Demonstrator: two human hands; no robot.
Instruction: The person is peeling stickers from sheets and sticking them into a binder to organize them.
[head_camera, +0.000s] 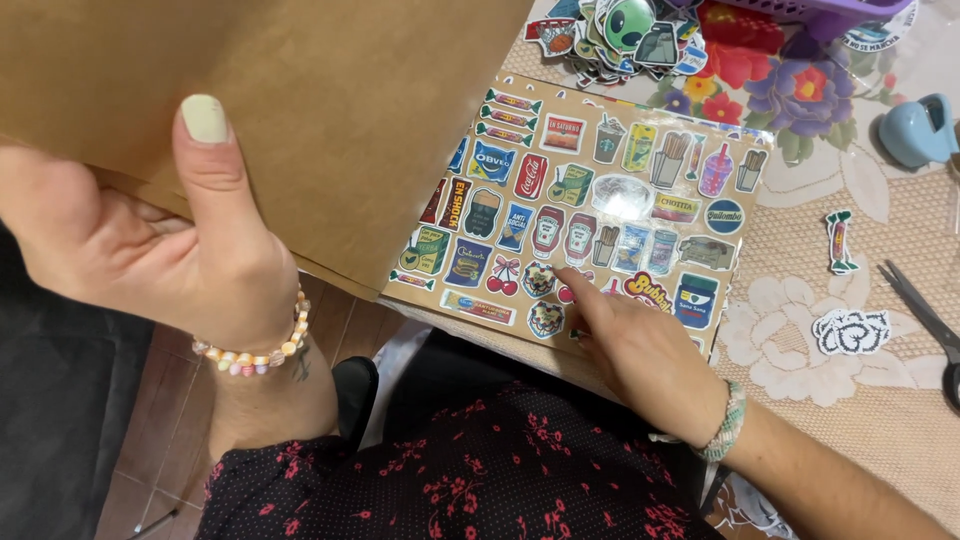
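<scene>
Left hand (150, 240) pinches the brown cover (330, 120) up, thumb on top; right hand (640, 350) holds nothing, fingertip pressing a sticker (540, 280) on the page (600, 200).

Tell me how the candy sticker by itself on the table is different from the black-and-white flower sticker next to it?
The candy sticker is colourful, red and green; the flower sticker is only black and white. The candy sticker is narrow and stands lengthwise; the flower sticker is wider and rounder. The candy sticker lies farther from the person, the flower sticker nearer. Both lie loose on the lace tablecloth, untouched by either hand.
</scene>
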